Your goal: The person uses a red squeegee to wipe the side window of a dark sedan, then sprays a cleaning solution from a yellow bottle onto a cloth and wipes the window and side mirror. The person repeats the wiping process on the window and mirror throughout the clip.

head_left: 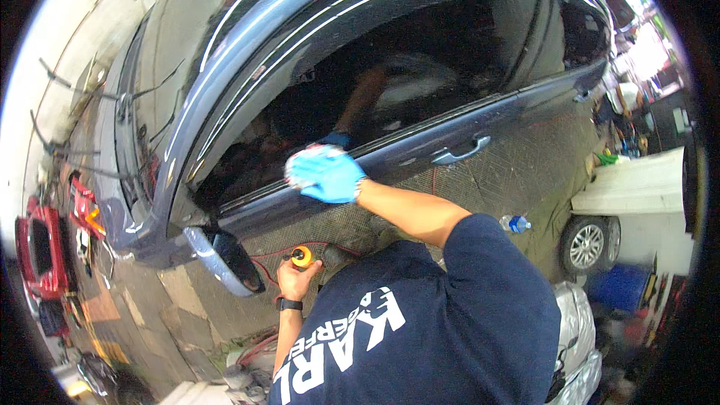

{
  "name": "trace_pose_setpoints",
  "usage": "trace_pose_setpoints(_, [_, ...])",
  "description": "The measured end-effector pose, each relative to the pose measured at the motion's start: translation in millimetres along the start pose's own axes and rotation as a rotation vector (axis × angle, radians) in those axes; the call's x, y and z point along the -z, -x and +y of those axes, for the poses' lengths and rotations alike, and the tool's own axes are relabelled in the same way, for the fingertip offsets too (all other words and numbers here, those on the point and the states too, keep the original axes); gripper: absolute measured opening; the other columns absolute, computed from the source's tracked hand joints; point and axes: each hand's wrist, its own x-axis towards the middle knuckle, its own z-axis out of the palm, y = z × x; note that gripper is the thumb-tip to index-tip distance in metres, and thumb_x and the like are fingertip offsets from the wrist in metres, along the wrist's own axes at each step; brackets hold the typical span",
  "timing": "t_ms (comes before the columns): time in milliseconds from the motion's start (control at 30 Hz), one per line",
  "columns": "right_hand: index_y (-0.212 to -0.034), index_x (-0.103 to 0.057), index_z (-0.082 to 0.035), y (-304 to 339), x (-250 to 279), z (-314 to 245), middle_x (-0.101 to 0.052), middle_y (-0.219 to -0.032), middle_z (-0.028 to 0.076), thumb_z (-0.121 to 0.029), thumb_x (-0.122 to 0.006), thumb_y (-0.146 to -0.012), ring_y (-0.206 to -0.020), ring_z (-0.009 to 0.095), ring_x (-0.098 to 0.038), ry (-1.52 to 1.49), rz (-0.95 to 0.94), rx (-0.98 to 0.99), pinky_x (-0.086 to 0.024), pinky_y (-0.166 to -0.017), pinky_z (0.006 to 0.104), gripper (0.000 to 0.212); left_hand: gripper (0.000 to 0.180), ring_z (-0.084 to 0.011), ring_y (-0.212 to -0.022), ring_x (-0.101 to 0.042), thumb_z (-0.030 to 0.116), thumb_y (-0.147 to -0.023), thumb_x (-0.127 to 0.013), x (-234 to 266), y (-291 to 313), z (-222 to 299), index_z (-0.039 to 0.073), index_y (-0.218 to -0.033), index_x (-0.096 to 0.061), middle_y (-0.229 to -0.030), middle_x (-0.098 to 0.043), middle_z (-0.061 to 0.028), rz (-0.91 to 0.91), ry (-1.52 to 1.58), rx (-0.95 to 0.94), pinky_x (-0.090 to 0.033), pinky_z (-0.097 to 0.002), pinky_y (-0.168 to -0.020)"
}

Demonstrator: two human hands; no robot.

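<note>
The right hand (334,177), the nearer, is gripping a cloth (295,168) at the car window (420,75)'s lower edge; the window's long axis is rising rightward; the left hand (295,280) is clasping a yellow container (302,256).

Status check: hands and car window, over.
Left hand: holding yellow item. Right gloved hand: holding whitish cloth at dark window's lower edge. Door mirror juts out, left of left hand.

A pale wall (71,4) curves along the upper left. At the lower left the floor (176,311) is grey-brown with tan patches — darker and finely patterned toward the right. White glare (654,49) fills the upper right, above a long white surface (630,189), a silver-spoked wheel (585,247) and a blue box (619,286).
</note>
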Motion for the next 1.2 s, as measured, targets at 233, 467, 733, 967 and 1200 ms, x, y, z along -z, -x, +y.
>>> trace_pose_setpoints(233, [-0.146,-0.043,0.006,121.5,97.0,137.3,-0.036,-0.155,0.038,-0.048,-0.063,-0.092,-0.148,0.062,-0.025,0.468,0.222,-0.783,-0.013,-0.123,0.0727,0.079,0.038,-0.0162,-0.079,-0.077,0.029,-0.077,-0.095,-4.5,-10.8,52.2,-0.002,-0.093,-0.079,-0.087,-0.082,-0.0089,-0.088,-0.011,-0.028,-0.059,-0.0345,-0.077])
trace_pose_setpoints(467, [-0.165,-0.019,0.009,174.5,185.0,269.5,-0.015,-0.173,0.033,-0.041,-0.037,-0.112,-0.163,0.045,-0.010,0.507,0.758,-1.129,-0.005,-0.132,0.0523,0.075,0.033,-0.0161,-0.077,-0.075,0.023,-0.079,-0.094,-4.2,-5.3,40.2,-0.002,-0.093,-0.079,-0.086,-0.081,-0.0084,-0.104,0.050,-0.046,-0.058,-0.0346,-0.076])
trace_pose_setpoints(733, [-0.167,-0.003,0.009,66.0,56.1,150.4,0.006,-0.174,0.035,-0.045,-0.040,-0.110,-0.161,0.052,0.011,0.238,0.768,-1.414,0.009,-0.129,0.0608,0.086,0.033,-0.0166,-0.079,-0.074,0.019,-0.077,-0.095,2.1,2.8,46.5,-0.003,-0.094,-0.077,-0.090,-0.080,-0.0086,-0.115,0.067,-0.055,-0.058,-0.0346,-0.075])
trace_pose_setpoints(967, [-0.168,0.000,0.005,22.1,31.3,93.7,0.004,-0.174,0.036,-0.059,-0.044,-0.106,-0.162,0.050,0.009,-0.139,0.688,-1.602,0.004,-0.129,0.0618,0.099,0.034,-0.0146,-0.076,-0.073,0.020,-0.077,-0.096,9.4,-7.7,69.0,-0.002,-0.095,-0.077,-0.088,-0.080,-0.0085,-0.126,-0.023,-0.117,-0.057,-0.0340,-0.074])
trace_pose_setpoints(1200, [-0.158,-0.035,0.002,209.0,177.6,340.3,-0.031,-0.167,0.024,-0.036,-0.038,-0.110,-0.157,0.042,-0.026,0.268,0.711,-1.383,-0.020,-0.129,0.0522,0.061,0.033,-0.0152,-0.078,-0.073,0.017,-0.078,-0.096,2.0,-20.2,74.4,-0.003,-0.095,-0.076,-0.089,-0.080,-0.0088,-0.139,0.028,-0.187,-0.057,-0.0338,-0.075])
